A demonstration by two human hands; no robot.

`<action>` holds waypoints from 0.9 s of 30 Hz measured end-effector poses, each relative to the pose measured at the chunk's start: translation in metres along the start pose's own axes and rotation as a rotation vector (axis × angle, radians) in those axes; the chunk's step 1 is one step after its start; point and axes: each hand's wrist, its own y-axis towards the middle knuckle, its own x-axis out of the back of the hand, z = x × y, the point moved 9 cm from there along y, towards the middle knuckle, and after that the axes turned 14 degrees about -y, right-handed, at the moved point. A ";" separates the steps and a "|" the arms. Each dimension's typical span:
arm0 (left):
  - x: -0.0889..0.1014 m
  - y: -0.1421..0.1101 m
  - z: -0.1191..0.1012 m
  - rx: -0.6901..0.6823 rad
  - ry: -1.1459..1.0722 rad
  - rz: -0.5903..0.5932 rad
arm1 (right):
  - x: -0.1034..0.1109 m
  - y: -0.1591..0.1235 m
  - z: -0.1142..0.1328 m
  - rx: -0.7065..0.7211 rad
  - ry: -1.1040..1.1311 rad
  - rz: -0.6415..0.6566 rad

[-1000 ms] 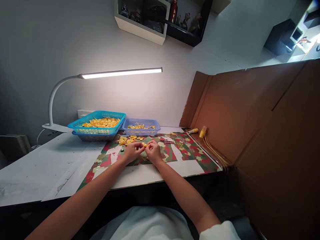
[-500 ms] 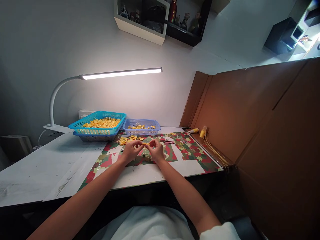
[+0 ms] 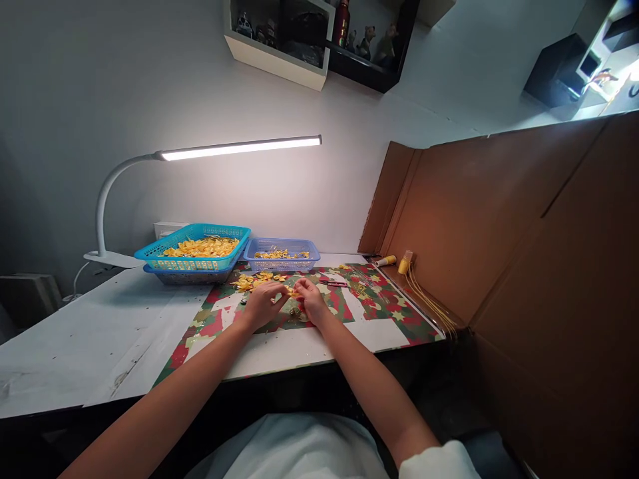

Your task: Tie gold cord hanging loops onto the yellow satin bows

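Over the camouflage-patterned sheet (image 3: 372,306), both hands pinch a small yellow petal-like piece (image 3: 291,292) between their fingertips. My left hand (image 3: 263,307) is closed on its left side, thumb against fingers. My right hand (image 3: 311,303) is closed on its right side; the fingers partly cover the piece. Just under the hands lies a small shiny round item (image 3: 295,311), too small to name. Behind my left hand is a loose pile of similar yellow pieces (image 3: 249,282). A red-handled tool (image 3: 333,283) lies beyond my right hand.
A turquoise basket (image 3: 192,262) of yellow pieces sits stacked at the back left, beside a lavender basket (image 3: 285,265). A lamp (image 3: 239,148) arches above. At right stand a cardboard wall (image 3: 499,219), a yellow-capped tube (image 3: 386,261) and a bundle of yellow wires (image 3: 432,305).
My fingertips have moved slightly apart and the right hand has turned a little around the yellow piece. The view has shifted slightly.
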 end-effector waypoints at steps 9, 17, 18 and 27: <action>-0.014 -0.003 0.030 0.163 0.057 0.184 | 0.120 0.019 -0.006 -0.099 0.396 -0.449; -0.016 -0.006 0.045 0.307 -0.131 0.205 | 0.162 0.008 -0.017 -0.154 0.493 -0.638; -0.017 -0.006 0.046 0.321 -0.179 0.205 | 0.163 0.008 -0.017 -0.159 0.494 -0.647; -0.026 -0.009 0.048 0.489 -0.819 0.094 | 0.155 0.009 -0.019 -0.183 0.447 -0.595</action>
